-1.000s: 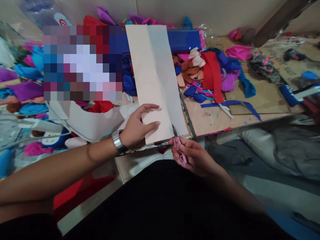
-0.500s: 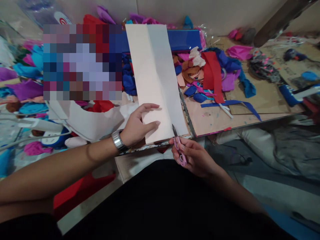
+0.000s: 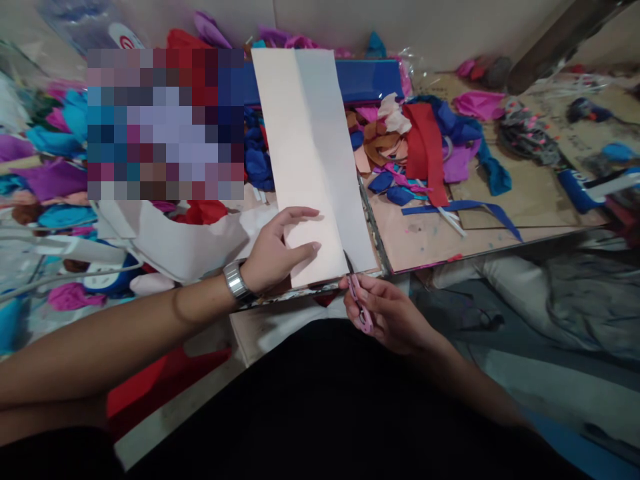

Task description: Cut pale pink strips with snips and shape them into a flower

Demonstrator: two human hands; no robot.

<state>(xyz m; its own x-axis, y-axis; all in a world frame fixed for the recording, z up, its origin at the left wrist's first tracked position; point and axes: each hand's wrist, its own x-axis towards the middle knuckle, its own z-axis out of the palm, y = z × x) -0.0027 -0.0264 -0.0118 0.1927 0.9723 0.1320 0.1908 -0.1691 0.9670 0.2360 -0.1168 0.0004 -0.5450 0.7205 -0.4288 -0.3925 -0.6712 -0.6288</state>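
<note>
A long cream sheet of paper (image 3: pixel 300 147), with a lengthwise crease or fold, lies on the table and hangs near its front edge. My left hand (image 3: pixel 280 250), with a metal watch at the wrist, rests on the lower left part of the sheet, thumb and fingers apart. A pink utility knife (image 3: pixel 361 308) with a dark blade is in my right hand (image 3: pixel 387 310), whose fingers are wrapped round the handle. The blade points away from me and its tip meets the paper at the lower end of the crease line.
Blue, brown and pink fabric scraps and a red strip (image 3: pixel 423 150) lie right of the paper. Behind it stands a blue box (image 3: pixel 370 80). A pincushion (image 3: pixel 530 133) sits farther right. Crumpled cloth pieces and a white cable (image 3: pixel 107 287) crowd the left; part is pixelated.
</note>
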